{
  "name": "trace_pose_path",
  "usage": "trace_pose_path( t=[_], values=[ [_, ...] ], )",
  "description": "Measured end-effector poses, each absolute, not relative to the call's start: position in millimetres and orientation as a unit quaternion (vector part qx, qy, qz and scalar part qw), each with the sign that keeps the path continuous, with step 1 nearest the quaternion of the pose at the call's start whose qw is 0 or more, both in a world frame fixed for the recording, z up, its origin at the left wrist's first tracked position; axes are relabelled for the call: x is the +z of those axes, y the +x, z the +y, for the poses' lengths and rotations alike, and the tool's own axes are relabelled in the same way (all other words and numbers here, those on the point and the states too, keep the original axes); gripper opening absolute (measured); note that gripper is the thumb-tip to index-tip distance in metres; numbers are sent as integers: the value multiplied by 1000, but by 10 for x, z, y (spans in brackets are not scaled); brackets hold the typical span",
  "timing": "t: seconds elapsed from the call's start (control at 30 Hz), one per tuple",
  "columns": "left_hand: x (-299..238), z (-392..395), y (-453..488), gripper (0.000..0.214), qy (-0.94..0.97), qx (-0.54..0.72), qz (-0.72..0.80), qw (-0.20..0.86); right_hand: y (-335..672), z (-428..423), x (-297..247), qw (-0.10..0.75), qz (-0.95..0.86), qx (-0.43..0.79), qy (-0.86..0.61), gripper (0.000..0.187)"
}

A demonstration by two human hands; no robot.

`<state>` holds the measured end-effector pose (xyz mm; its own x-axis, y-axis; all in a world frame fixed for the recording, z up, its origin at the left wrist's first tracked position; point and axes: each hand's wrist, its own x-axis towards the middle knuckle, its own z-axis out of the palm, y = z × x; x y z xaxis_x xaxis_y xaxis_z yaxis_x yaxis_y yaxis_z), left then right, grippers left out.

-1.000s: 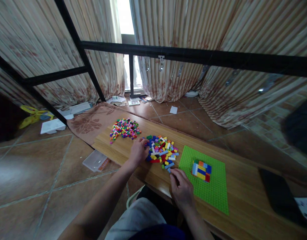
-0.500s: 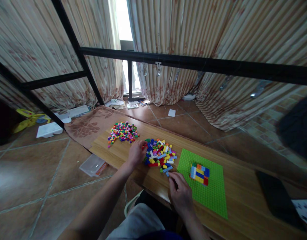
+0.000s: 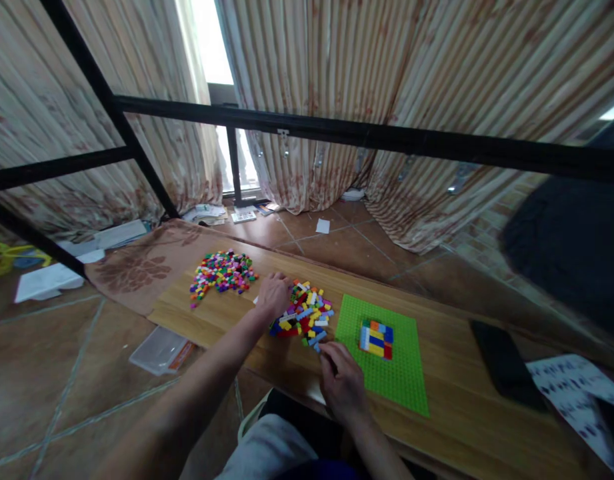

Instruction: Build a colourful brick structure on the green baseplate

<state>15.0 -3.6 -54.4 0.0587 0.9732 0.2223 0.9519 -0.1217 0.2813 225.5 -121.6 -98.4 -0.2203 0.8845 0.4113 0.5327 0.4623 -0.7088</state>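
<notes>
My left hand (image 3: 275, 295) reaches over the left edge of a pile of larger building bricks (image 3: 307, 312), palm down, its fingertips hidden among or behind the bricks. My right hand (image 3: 343, 380) is closed in a pinch at the near end of that pile, with a small blue brick (image 3: 317, 347) at the fingertips. Beside it lies a longer light blue brick (image 3: 317, 339). To the right, a green baseplate (image 3: 404, 380) carries a block of red, blue, yellow, white and orange bricks (image 3: 375, 340).
A heap of tiny coloured bricks (image 3: 224, 272) lies at the left on the wooden table (image 3: 461, 413). A dark flat object (image 3: 507, 363) and a printed sheet (image 3: 571, 387) are at the right. On the floor sits a clear plastic box (image 3: 158, 350). Black metal bars (image 3: 337, 129) cross behind.
The view has swung right, so everything shifts left in it. My left hand has moved further over the larger bricks and turned palm down. My right hand stays by the pile's near end.
</notes>
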Motion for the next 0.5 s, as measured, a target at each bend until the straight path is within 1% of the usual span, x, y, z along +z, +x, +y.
trace_pose_path(
  t=[0.2,0.3,0.37,0.5],
  values=[
    [-428,-84,194,16,732,187,655,16,2239,-1207,-944,423,-744,213,-472,26],
    [-315,-179,314,18,719,231,654,37,2234,-1193,-931,428,-741,224,-466,25],
    [-270,-251,457,17,707,289,638,96,2231,-1187,-919,440,-735,232,-461,26],
    [-327,-353,833,14,664,386,573,287,2256,-1239,-863,482,-713,246,-445,29]
  ],
)
